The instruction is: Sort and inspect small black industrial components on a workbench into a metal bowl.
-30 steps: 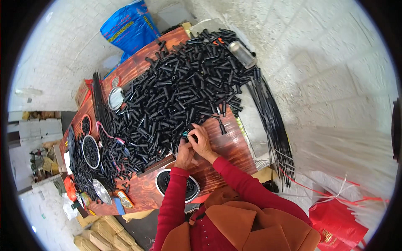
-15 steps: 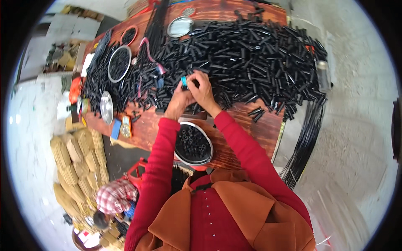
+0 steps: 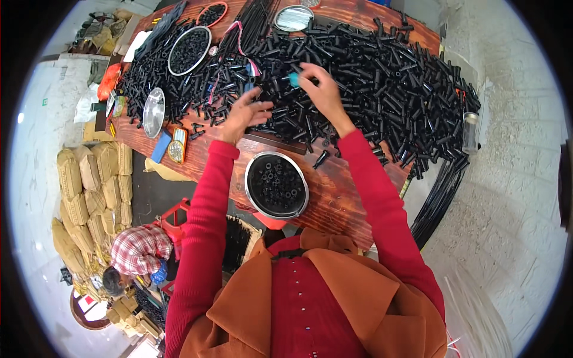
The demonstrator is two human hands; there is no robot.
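Both hands have moved apart over the black tubes (image 3: 370,77): right hand (image 3: 322,89) pinches a small blue piece (image 3: 294,79), left hand (image 3: 245,113) spread open.

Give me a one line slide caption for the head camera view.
Both hands, left and right, over a pile of black tubes on a wooden table.

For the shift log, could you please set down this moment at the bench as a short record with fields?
Setting: wooden table, seen from above
Left hand: left hand open, fingers spread on the heap of short black tubes
Right hand: right hand pinching a small blue piece over the heap
Near edge: round metal bowl holding black pieces
Far left: second metal bowl, empty metal dish
Right edge: long black rods hanging down
Floor, left: stacked sacks, another person in a plaid shirt
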